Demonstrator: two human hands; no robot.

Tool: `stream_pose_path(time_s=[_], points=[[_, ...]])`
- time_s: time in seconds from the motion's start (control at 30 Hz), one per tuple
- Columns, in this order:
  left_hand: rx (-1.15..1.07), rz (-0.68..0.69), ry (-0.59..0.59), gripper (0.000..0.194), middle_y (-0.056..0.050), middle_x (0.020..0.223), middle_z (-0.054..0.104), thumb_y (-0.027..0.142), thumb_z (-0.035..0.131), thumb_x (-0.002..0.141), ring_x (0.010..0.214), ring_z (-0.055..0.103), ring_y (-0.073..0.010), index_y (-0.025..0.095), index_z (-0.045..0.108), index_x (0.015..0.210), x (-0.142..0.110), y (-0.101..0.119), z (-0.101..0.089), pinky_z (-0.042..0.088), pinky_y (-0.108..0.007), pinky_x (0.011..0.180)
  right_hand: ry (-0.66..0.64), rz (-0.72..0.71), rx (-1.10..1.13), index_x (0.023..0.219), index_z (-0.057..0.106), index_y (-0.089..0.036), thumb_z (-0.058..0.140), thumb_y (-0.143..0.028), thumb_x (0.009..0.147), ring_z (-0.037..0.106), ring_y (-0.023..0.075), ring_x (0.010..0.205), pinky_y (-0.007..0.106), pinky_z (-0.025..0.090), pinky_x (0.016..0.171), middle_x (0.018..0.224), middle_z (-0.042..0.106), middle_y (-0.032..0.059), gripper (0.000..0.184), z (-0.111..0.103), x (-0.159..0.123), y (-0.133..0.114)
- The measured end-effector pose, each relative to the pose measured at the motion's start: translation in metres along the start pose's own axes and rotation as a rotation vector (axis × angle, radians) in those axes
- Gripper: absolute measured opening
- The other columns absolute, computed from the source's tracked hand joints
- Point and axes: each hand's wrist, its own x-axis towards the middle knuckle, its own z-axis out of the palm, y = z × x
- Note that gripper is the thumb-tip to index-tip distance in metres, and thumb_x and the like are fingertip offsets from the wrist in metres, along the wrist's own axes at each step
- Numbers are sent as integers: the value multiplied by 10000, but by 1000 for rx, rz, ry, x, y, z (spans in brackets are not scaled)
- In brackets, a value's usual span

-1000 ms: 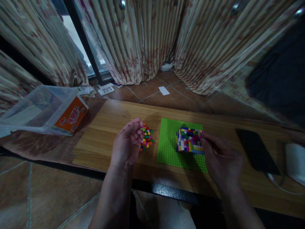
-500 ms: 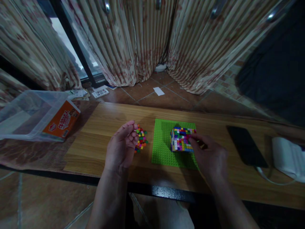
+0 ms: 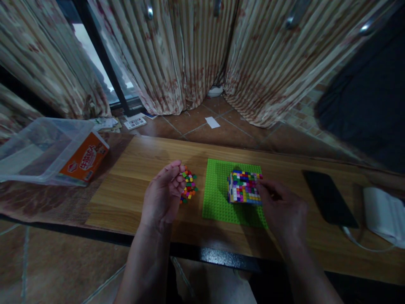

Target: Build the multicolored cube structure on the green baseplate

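A many-coloured block of small bricks (image 3: 244, 187) stands on a green studded baseplate (image 3: 218, 198) on the wooden table. My right hand (image 3: 281, 209) sits at the block's right side, fingertips pinched against its upper right corner. What the pinch holds is hidden. My left hand (image 3: 163, 194) hovers palm-in over the table, fingers curled, right beside a small heap of loose coloured bricks (image 3: 189, 188). The curled fingers hide whatever is inside them.
A clear plastic tub (image 3: 41, 147) with an orange label lies tipped at the left on a brown mat. A black phone (image 3: 329, 198) and a white device (image 3: 384, 215) with a cable lie at the right. Curtains and tiled floor are beyond the table.
My right hand's fingertips have stayed at the block's right upper edge. My left hand has held its curled pose by the loose bricks. The view has shifted slightly.
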Motion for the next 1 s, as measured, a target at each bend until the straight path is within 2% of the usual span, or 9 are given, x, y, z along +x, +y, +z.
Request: stream_pose_path(time_s=[0.13,0.37,0.7,0.83,1.0], points=[[2,-7,-8,132,10,707,652,59,640,770,508,529,-37,113,674,887,-1,0,0,469,-131,504,-8,66,58,905,777,-188,655,-484,844,667,195,673,318,507,630,833,765,67,326,2,2,3],[-4,2,-15,140,11,724,660,62,664,763,506,535,-28,119,669,891,0,0,-2,471,-121,504,-3,94,98,938,771,-166,691,-515,806,630,181,680,321,497,615,885,747,84,382,5,4,9],[-12,3,-16,135,1,726,669,66,654,774,515,546,-37,114,679,898,1,0,-4,471,-133,521,22,106,41,900,777,-166,720,-496,776,553,154,620,304,427,553,805,648,53,358,8,10,6],[-14,-3,-17,132,0,728,670,61,656,776,514,542,-34,115,678,894,0,1,-3,470,-128,519,-7,138,72,921,770,-152,711,-496,777,561,152,616,305,441,562,828,663,64,377,8,10,5],[-16,0,-14,116,-1,736,671,65,647,786,529,553,-36,113,679,887,0,0,-2,476,-129,525,-32,88,71,941,762,-162,674,-508,804,585,153,632,306,461,576,894,699,83,382,9,10,9]])
